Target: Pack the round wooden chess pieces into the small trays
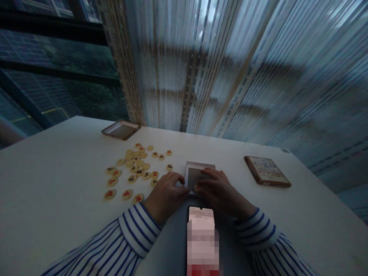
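Both hands lean in, a little apart, over a shallow open box.
The left hand (168, 193) bends inward at the near left corner of the box (193, 174); the right hand (224, 189) arches over its right side, fingertips at a round piece (197, 188) inside. Whether either grips is unclear. More pieces (140, 163) lie left of the left hand; a phone (201, 230) sits between the forearms.

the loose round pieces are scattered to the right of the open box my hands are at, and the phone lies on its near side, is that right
Not quite: the head view shows the loose round pieces scattered to the left of the open box. The phone does lie on its near side.
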The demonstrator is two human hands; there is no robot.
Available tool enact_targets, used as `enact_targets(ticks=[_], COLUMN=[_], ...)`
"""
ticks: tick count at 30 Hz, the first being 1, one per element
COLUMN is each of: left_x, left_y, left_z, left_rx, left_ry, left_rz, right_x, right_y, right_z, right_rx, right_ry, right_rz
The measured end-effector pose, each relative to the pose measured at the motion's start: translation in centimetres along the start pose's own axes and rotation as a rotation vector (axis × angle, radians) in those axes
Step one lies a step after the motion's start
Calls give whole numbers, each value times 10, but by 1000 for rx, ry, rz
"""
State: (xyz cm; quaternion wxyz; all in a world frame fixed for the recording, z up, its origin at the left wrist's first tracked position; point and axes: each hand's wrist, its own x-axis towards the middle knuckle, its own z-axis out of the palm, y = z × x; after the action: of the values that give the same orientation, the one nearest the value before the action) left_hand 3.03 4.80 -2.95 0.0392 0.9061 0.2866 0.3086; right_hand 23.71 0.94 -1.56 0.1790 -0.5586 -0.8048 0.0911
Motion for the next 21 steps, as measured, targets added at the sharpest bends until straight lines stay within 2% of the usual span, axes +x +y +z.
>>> enact_targets(ticks=[9,21], left_x=[0,0], left_y=[1,2], left_z=[-1,-1], left_rx=[-4,7], left_ry=[-20,-36], left_rz=[-2,-15], right_x=[0,0], right_y=[0,0], right_z=[-4,-4], right_rx=[36,41], right_ry=[-85,-99], right_rz=[14,2])
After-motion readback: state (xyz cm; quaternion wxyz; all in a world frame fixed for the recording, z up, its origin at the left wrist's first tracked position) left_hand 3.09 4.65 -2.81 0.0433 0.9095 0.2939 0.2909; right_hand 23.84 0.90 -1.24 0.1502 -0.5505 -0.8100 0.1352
